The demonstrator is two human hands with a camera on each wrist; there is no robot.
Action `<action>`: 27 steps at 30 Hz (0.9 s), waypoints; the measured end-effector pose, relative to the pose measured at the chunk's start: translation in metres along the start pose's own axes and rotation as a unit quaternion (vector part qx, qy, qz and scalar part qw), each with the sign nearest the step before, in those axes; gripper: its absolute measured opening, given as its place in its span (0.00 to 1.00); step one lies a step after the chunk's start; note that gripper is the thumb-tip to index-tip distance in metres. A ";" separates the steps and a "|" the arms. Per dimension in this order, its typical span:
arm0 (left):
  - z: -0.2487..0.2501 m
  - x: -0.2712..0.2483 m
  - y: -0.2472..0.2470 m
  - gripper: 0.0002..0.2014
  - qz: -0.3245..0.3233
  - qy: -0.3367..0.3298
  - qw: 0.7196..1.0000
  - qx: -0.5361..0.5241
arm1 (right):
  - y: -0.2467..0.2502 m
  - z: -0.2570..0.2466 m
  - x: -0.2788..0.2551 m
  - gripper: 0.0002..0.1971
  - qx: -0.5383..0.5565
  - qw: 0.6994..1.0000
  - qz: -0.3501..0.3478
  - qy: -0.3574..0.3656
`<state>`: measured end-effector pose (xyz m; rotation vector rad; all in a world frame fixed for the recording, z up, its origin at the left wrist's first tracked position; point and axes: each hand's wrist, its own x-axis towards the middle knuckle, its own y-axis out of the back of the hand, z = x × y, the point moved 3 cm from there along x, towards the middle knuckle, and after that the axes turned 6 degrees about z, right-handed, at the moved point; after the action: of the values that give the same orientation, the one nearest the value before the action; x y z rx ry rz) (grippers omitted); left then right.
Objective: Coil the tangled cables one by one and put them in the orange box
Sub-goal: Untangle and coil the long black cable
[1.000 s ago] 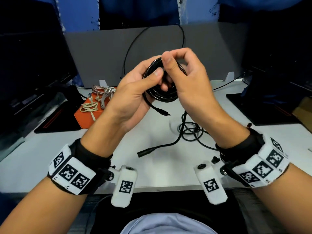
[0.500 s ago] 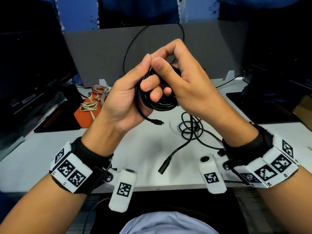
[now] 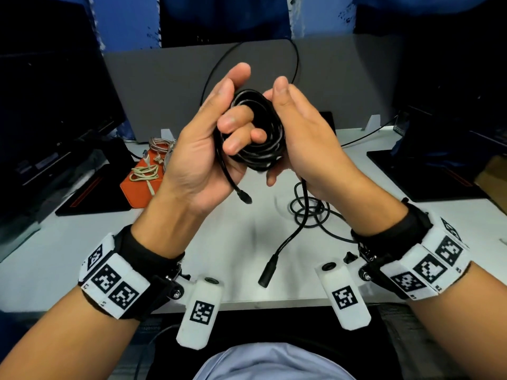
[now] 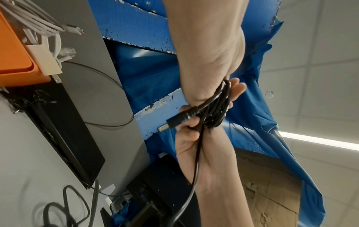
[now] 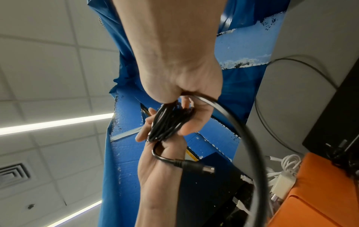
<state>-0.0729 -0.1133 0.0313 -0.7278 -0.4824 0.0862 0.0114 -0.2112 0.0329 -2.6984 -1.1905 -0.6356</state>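
Since the earlier frame both palms have turned upward and the loose plug end hangs nearer the worktop's front edge. Orange box (image 3: 142, 187) sits toward the worktop's left edge, already holding pale cables (image 3: 144, 172). Left hand (image 3: 204, 149) curls its fingers through the black cable coil (image 3: 260, 141), held above the worktop's middle. Right hand (image 3: 304, 138) cups the coil's right side, fingers hidden behind it. Uncoiled tail (image 3: 296, 231) drops below the right hand, long axis running toward the front edge, so the right hand is judged nearer for the next wrap.
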 end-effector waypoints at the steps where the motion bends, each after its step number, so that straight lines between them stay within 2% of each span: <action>1: 0.004 0.001 0.001 0.14 0.010 -0.013 1.000 0.002 | 0.001 0.003 0.001 0.22 -0.012 1.000 -0.011 -0.004; 6: 0.029 0.002 0.009 0.13 0.078 -0.123 0.986 0.081 | -0.001 0.016 0.003 0.15 -0.130 0.986 -0.104 -0.001; 9: 0.033 -0.001 0.008 0.12 0.124 -0.183 0.960 0.174 | -0.010 0.026 -0.002 0.18 -0.234 0.957 -0.170 -0.023; 11: 0.029 -0.004 0.006 0.12 0.144 -0.212 0.934 0.248 | -0.014 0.032 -0.007 0.14 -0.277 0.936 -0.210 -0.053; 13: 0.023 -0.006 0.001 0.11 0.138 -0.232 0.893 0.361 | -0.018 0.032 -0.012 0.03 -0.263 0.928 -0.249 -0.091; 17: 0.012 -0.008 -0.008 0.08 0.052 -0.170 0.804 0.567 | -0.017 0.026 -0.021 0.12 -0.214 0.919 -0.307 -0.126; 18: 0.012 -0.010 -0.009 0.08 0.037 -0.169 0.773 0.610 | -0.016 0.024 -0.021 0.15 -0.202 0.919 -0.312 -0.132; 19: 0.013 -0.011 -0.010 0.08 0.032 -0.180 0.727 0.662 | -0.015 0.022 -0.022 0.15 -0.186 0.920 -0.317 -0.137; 21: 0.016 -0.012 -0.009 0.08 0.031 -0.207 0.614 0.761 | -0.012 0.016 -0.020 0.11 -0.153 0.923 -0.327 -0.131; 22: 0.018 -0.012 -0.008 0.08 0.031 -0.209 0.577 0.789 | -0.010 0.014 -0.019 0.10 -0.142 0.926 -0.328 -0.126; 23: 0.021 -0.011 -0.006 0.08 0.027 -0.201 0.559 0.804 | -0.008 0.011 -0.017 0.09 -0.132 0.928 -0.327 -0.123; 27: 0.027 -0.011 -0.003 0.07 0.002 -0.140 0.524 0.840 | 0.004 0.007 -0.011 0.15 -0.121 0.931 -0.328 -0.104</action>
<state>-0.0953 -0.1011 0.0466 1.2763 -0.4693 0.5907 0.0095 -0.2194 0.0217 -2.5654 -2.2468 -0.6006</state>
